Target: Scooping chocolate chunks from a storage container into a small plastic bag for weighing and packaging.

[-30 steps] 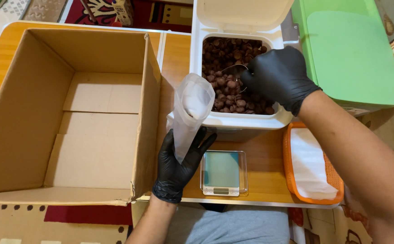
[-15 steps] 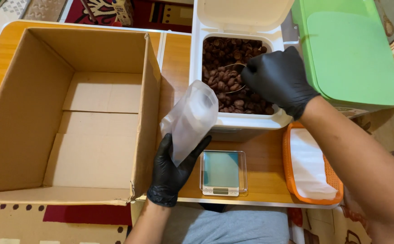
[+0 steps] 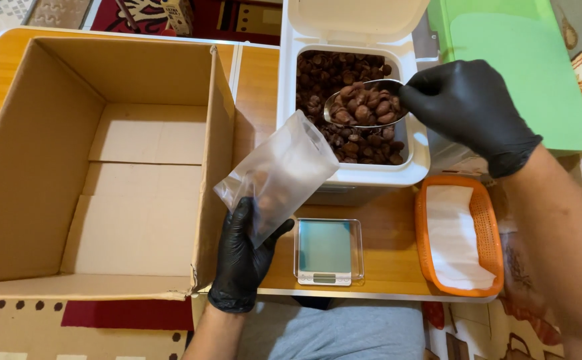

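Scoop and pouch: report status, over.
Right hand holds scoop, heaped with brown pieces, above white bin. Left hand grips frosted pouch, mouth tilted toward bin. Nothing between them.

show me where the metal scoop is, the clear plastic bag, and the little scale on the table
metal scoop (image 3: 363, 105), head view, on the bowl heaped with brown pieces.
clear plastic bag (image 3: 283, 175), head view, on the middle of its frosted side.
small scale (image 3: 328, 247), head view, on its blue-green weighing platform.
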